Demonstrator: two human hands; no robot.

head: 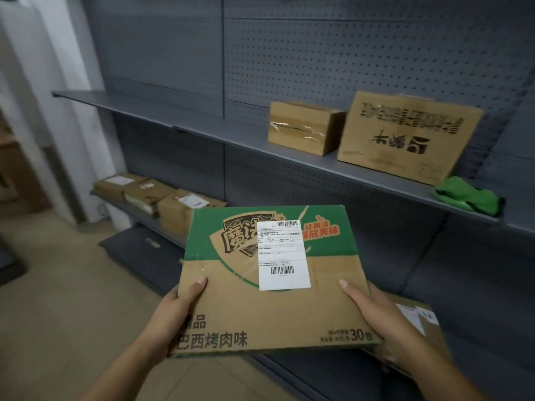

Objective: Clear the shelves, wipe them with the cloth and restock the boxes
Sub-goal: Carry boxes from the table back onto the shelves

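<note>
Seen from the head camera, a person's left hand [176,311] and right hand [382,322] clamp the near corners of a green-and-brown carton [231,308], thumbs flat on its top, holding it in the air before grey shelving. On the upper shelf [173,121], a small taped box [304,127] stands just beside a large box [405,137] printed upside down, with the green cloth [466,195] crumpled at that box's right. More boxes [156,198] sit lower down at left.

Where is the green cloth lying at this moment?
In the head view, the green cloth lies crumpled at the right end of the upper shelf, just right of the large carton with upside-down print.
</note>
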